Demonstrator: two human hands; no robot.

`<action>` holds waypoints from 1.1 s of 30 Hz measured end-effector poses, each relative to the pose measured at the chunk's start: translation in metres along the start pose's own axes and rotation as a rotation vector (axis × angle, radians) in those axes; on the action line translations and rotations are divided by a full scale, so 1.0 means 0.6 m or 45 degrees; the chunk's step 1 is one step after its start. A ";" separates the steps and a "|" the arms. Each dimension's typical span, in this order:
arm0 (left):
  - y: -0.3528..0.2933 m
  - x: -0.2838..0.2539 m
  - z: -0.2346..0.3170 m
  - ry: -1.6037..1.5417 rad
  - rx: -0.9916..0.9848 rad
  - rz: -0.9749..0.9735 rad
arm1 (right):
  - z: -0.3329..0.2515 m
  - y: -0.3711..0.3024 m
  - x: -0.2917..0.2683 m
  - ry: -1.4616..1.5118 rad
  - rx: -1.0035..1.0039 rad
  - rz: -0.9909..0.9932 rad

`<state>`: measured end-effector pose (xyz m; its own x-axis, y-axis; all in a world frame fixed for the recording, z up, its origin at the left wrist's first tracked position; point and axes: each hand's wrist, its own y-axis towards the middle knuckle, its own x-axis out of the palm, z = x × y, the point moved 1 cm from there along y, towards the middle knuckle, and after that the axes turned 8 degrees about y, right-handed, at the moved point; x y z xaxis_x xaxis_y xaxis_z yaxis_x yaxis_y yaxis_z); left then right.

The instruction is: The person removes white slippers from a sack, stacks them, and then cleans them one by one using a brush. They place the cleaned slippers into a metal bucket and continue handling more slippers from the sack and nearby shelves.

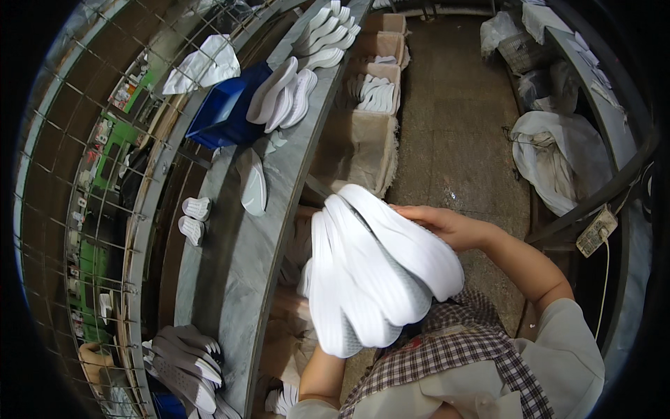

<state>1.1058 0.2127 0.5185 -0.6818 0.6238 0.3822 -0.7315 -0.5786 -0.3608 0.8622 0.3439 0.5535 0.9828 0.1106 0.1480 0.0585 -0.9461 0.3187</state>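
A fanned stack of white shoe soles (pixel 373 269) is held in front of my chest, beside the grey metal workbench (pixel 237 258). My right hand (pixel 440 225) grips the top right edge of the stack. My left forearm (pixel 322 373) rises from below under the stack; the left hand itself is hidden behind the soles. A single white sole (pixel 252 183) lies flat on the bench ahead of me.
A blue bin (pixel 223 108) and several white soles (pixel 283 94) sit farther along the bench. Cardboard boxes (pixel 359 143) with more soles line the floor. Grey soles (pixel 185 366) are piled at lower left. White bags (pixel 558 157) lie at right.
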 end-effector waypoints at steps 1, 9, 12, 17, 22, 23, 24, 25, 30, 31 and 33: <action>-0.001 0.002 -0.001 -0.024 -0.010 -0.001 | 0.001 -0.007 -0.001 0.267 0.114 0.045; -0.001 0.014 -0.010 -0.168 -0.049 -0.060 | 0.033 -0.033 0.053 0.665 0.207 0.316; -0.001 0.023 -0.010 -0.241 -0.047 -0.102 | 0.042 -0.032 0.057 0.882 0.161 0.393; -0.015 0.047 -0.008 -0.460 -0.013 -0.200 | 0.077 -0.046 0.062 1.358 0.283 0.420; -0.022 0.051 -0.017 -0.908 0.091 -0.427 | 0.145 -0.059 0.089 1.653 0.157 0.490; -0.020 0.050 -0.019 -1.066 0.073 -0.559 | 0.152 -0.060 0.091 1.836 0.086 0.399; -0.021 0.046 -0.019 -1.064 0.135 -0.565 | 0.155 -0.063 0.091 1.956 0.033 0.346; -0.017 0.042 -0.019 -1.069 0.149 -0.583 | 0.159 -0.064 0.090 1.958 0.076 0.363; -0.036 0.025 -0.008 -0.810 0.135 -0.309 | 0.157 -0.067 0.085 1.378 0.285 0.430; -0.039 0.022 -0.009 -0.776 0.124 -0.269 | 0.158 -0.068 0.085 1.169 0.286 0.400; -0.041 0.013 -0.013 -0.718 0.098 -0.237 | 0.173 -0.070 0.090 1.332 0.388 0.508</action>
<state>1.1185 0.2357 0.5239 -0.4237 0.3554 0.8332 -0.8228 -0.5356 -0.1899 0.9312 0.3582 0.4510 0.3240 -0.1489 0.9343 -0.0428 -0.9888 -0.1428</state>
